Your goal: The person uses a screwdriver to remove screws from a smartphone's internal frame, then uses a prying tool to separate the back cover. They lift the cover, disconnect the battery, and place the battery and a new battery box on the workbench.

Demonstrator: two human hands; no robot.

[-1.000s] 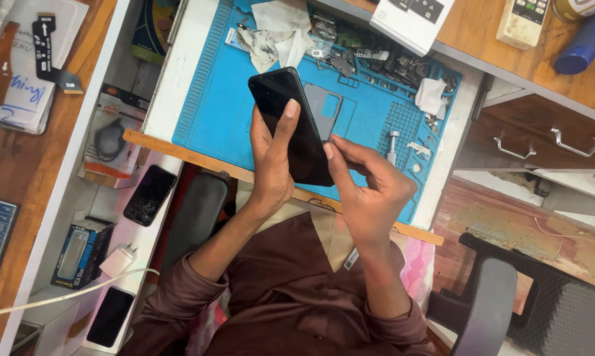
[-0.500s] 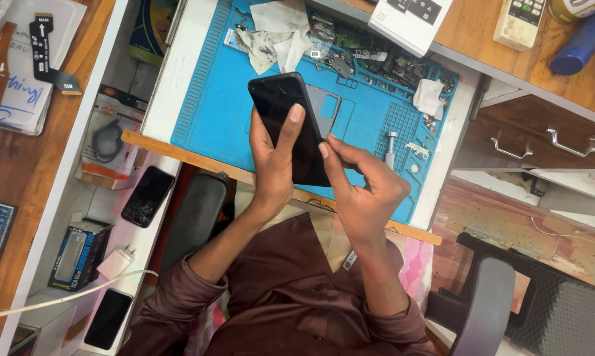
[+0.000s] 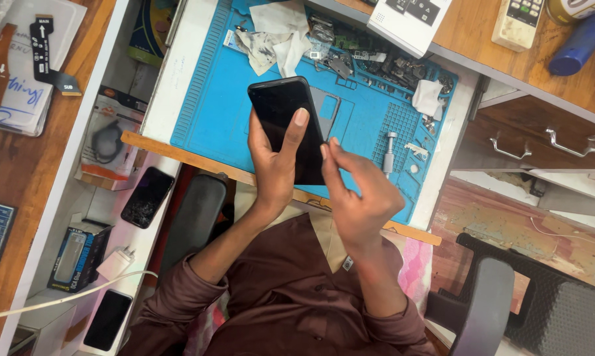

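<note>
Far left: a brown wooden surface (image 3: 27, 191) carrying white paper with blue handwriting (image 3: 17, 92) and a black flex strip (image 3: 50, 56) laid across it. Next along, a white shelf (image 3: 66, 198) holding a packet with a coiled black cable (image 3: 106, 145), a cracked dark phone (image 3: 147, 196), a small black box (image 3: 73, 258), a white charger plug (image 3: 116, 262) with its white cable (image 3: 53, 302) trailing off left, and another black phone (image 3: 108, 319) lower down.

Toward the middle, a blue work mat (image 3: 211, 112) lying on a white surface (image 3: 172, 79), edged by a wooden strip (image 3: 178, 153). Crumpled white tissue (image 3: 277, 33) and a scatter of small metal parts (image 3: 376, 62) along the mat's far side.

Above the mat, a black smartphone (image 3: 281, 109) held screen-up and tilted, clear of the mat. Left hand (image 3: 274, 165) gripping it from beneath and along its side, thumb stretched up across the dark screen. Right hand (image 3: 357, 191) just beside, fingers half curled, fingertips touching the phone's right edge near its lower part; holding nothing of its own.

Right of the hands, an upright metal tool (image 3: 391, 148) standing on the mat, another wad of tissue (image 3: 429, 97) behind it. Farther right, a wooden drawer with metal handles (image 3: 541, 142), a blue bottle (image 3: 584, 41), and a black chair (image 3: 508, 303) at the lower corner.
</note>
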